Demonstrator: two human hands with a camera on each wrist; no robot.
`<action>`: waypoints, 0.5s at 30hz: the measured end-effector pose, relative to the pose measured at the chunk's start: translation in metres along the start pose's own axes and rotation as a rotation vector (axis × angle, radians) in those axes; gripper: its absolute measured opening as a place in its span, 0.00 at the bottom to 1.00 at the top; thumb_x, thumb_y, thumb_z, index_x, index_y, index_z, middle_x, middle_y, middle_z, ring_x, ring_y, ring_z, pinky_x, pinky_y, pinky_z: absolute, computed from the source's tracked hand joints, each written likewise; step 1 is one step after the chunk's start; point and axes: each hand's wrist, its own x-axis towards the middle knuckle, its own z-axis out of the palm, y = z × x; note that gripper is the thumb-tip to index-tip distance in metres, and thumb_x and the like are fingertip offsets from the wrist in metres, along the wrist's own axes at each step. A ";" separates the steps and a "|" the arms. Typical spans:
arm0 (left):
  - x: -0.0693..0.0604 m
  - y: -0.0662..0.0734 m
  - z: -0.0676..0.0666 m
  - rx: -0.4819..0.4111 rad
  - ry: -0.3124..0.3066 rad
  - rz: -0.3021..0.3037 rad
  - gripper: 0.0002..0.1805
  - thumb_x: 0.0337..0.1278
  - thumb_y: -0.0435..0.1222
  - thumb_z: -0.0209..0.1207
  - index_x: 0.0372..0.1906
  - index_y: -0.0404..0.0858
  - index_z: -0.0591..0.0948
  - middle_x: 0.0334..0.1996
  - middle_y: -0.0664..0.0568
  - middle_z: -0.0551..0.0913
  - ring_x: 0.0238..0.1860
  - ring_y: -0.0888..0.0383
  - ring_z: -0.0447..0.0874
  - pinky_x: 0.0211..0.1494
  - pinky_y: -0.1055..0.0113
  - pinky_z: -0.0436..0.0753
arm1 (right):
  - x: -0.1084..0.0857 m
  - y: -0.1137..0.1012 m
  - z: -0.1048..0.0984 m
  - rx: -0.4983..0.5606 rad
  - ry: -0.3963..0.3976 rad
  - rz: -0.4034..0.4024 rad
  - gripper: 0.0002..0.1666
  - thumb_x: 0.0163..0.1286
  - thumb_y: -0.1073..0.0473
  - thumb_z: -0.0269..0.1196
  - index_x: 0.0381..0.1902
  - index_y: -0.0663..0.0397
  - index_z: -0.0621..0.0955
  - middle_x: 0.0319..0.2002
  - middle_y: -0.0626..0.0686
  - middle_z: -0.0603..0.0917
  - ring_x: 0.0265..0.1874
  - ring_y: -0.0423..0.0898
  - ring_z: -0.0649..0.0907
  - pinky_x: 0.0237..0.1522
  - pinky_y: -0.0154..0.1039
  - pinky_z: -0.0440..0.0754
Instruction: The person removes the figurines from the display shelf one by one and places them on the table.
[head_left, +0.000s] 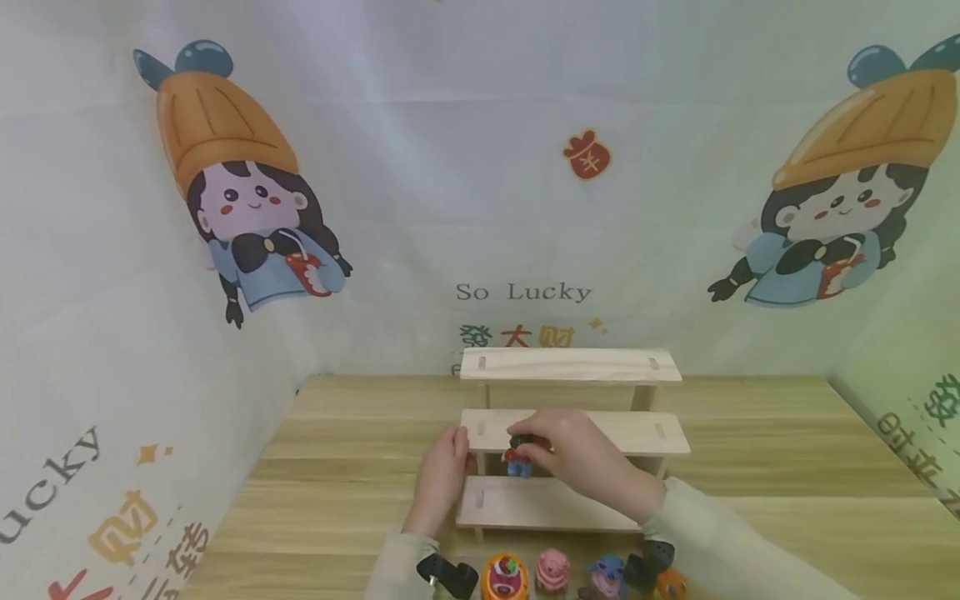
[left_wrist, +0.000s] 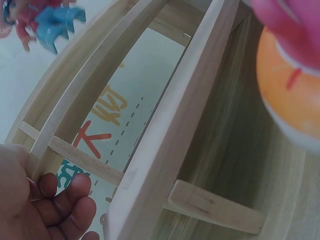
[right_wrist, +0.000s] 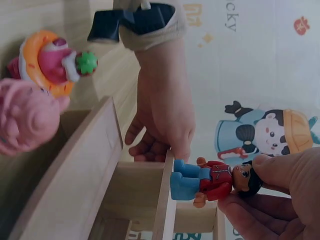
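A toy figure (right_wrist: 217,177) with black hair, a red jacket and blue legs is pinched by its head between the thumb and fingers of my right hand (head_left: 581,454). Its feet are close to the middle board (head_left: 622,429) of a three-tier wooden shelf; whether they touch it I cannot tell. My left hand (head_left: 442,475) grips the left end of that middle board, thumb on top and fingers curled below, as the right wrist view shows. The lower board (head_left: 547,504) lies in front, and the top board (head_left: 570,364) stands higher behind.
Along the table's near edge stand a toy in an orange ring (head_left: 504,577), a pink pig toy (head_left: 552,570), a blue toy (head_left: 606,575) and an orange toy (head_left: 670,583), partly behind the right wrist. A printed cloth (head_left: 405,208) hangs behind the wooden table (head_left: 337,467).
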 end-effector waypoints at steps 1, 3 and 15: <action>0.000 0.000 0.001 -0.001 -0.003 -0.004 0.16 0.73 0.42 0.41 0.34 0.38 0.75 0.25 0.49 0.78 0.26 0.58 0.73 0.32 0.63 0.73 | -0.003 -0.002 -0.001 0.019 -0.007 0.006 0.12 0.60 0.62 0.67 0.43 0.57 0.85 0.37 0.50 0.87 0.34 0.40 0.84 0.36 0.31 0.81; 0.000 0.000 0.001 0.001 -0.004 -0.010 0.16 0.73 0.42 0.41 0.35 0.38 0.75 0.25 0.50 0.78 0.27 0.58 0.73 0.33 0.63 0.73 | -0.009 -0.006 -0.001 0.045 -0.008 -0.010 0.12 0.60 0.62 0.67 0.42 0.56 0.85 0.37 0.50 0.87 0.34 0.39 0.84 0.36 0.31 0.81; 0.000 0.001 0.000 -0.003 -0.002 -0.005 0.17 0.73 0.43 0.40 0.33 0.38 0.74 0.24 0.50 0.76 0.27 0.57 0.71 0.34 0.63 0.72 | -0.037 -0.028 0.002 0.143 -0.010 -0.168 0.13 0.57 0.63 0.70 0.41 0.57 0.83 0.35 0.49 0.86 0.31 0.34 0.82 0.33 0.23 0.78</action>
